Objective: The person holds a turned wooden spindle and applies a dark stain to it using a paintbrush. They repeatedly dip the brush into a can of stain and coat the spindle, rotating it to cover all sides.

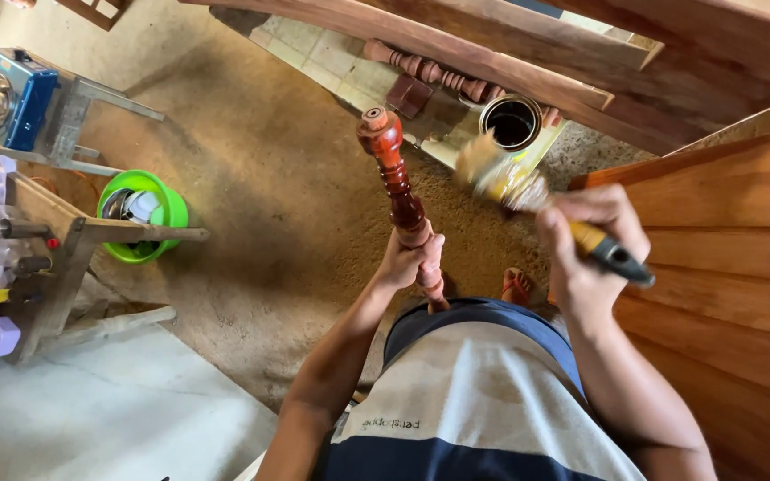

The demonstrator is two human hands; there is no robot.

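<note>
A turned wooden spindle [400,191], glossy red-brown, stands nearly upright, its long axis running up and away from the left hand [407,258] clamped round its lower part. Just right, the right hand [585,245] grips a yellow-handled paintbrush [528,191], bristles near the spindle's upper half.

Centre frame, my left hand [407,260] grips a glossy red-brown turned spindle [394,174]. My right hand [585,240] holds a yellow-and-black brush [541,200]. Green bucket [149,214] at left; blue stove [6,93] upper left.
</note>
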